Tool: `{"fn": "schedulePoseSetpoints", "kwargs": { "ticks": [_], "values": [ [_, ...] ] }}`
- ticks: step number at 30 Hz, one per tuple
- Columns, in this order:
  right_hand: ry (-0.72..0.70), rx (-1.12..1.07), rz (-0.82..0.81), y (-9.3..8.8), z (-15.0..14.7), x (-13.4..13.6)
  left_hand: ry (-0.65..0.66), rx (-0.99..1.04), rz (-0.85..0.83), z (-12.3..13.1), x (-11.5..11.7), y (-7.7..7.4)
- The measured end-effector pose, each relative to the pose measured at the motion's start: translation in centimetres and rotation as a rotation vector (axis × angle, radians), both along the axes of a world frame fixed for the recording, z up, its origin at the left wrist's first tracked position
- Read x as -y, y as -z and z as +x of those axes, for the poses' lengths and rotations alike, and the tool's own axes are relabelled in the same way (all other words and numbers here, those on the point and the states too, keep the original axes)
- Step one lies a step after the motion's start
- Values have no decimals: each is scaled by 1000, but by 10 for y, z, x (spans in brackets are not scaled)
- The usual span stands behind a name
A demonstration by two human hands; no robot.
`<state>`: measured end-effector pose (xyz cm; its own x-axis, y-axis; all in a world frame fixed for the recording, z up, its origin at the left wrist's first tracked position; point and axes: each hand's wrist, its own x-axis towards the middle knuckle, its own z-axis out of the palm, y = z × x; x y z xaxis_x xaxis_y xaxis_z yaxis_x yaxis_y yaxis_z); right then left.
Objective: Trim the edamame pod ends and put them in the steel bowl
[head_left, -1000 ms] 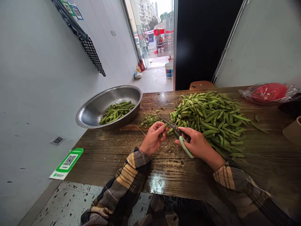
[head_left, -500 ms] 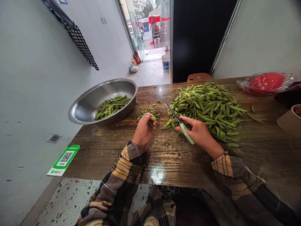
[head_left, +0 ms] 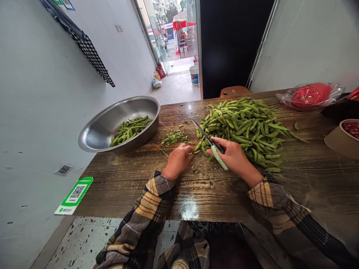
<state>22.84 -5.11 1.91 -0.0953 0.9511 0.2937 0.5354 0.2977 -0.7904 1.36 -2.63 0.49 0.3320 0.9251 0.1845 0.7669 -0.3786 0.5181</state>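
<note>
My right hand (head_left: 234, 157) grips scissors (head_left: 219, 157) with pale green handles. Their dark blades point up and left, in front of a large heap of green soybean pods (head_left: 244, 127). At the left edge of this heap, my left hand (head_left: 181, 160) has its fingers curled, the tips pinching the end of a soybean pod (head_left: 197, 150). Its palm is hidden, so other pods inside it cannot be seen. Beyond the left hand lies a small pile of trimmed stem ends (head_left: 174, 137). A steel basin (head_left: 92, 129) on the left holds several pods (head_left: 130, 130).
The wooden table (head_left: 134, 194) carries scattered scraps. A green QR-code card (head_left: 75, 196) is at its left edge. At right are a red item in clear plastic (head_left: 312, 96) and a paper tub (head_left: 340, 144) with red contents. An orange-brown stool (head_left: 234, 90) stands behind the table.
My left hand has moved right and down from the scrap pile to the edge of the pod heap. The pods seen in its fingers before are out of sight. My right hand still holds the scissors.
</note>
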Motion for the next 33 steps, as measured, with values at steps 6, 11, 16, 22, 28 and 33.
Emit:
{"fn": "schedulePoseSetpoints", "kwargs": {
  "ticks": [6,11,16,22,28,33],
  "values": [
    [-21,9,-1,2,0,0,-15,-21,18,-2,-2,0],
    [-23,-16,-22,4,-1,0,-74,485,-159,-7,-6,-7],
    [-90,5,-81,0,-4,3,-101,987,-414,-7,-1,-12],
    [-170,44,-81,-4,-5,5,-83,1046,-446,0,6,-19],
    [-195,73,-82,-2,-6,5,-57,828,-369,2,10,-25],
    [-195,90,-49,6,-5,5,-60,748,-311,2,11,-27]
  ]
}}
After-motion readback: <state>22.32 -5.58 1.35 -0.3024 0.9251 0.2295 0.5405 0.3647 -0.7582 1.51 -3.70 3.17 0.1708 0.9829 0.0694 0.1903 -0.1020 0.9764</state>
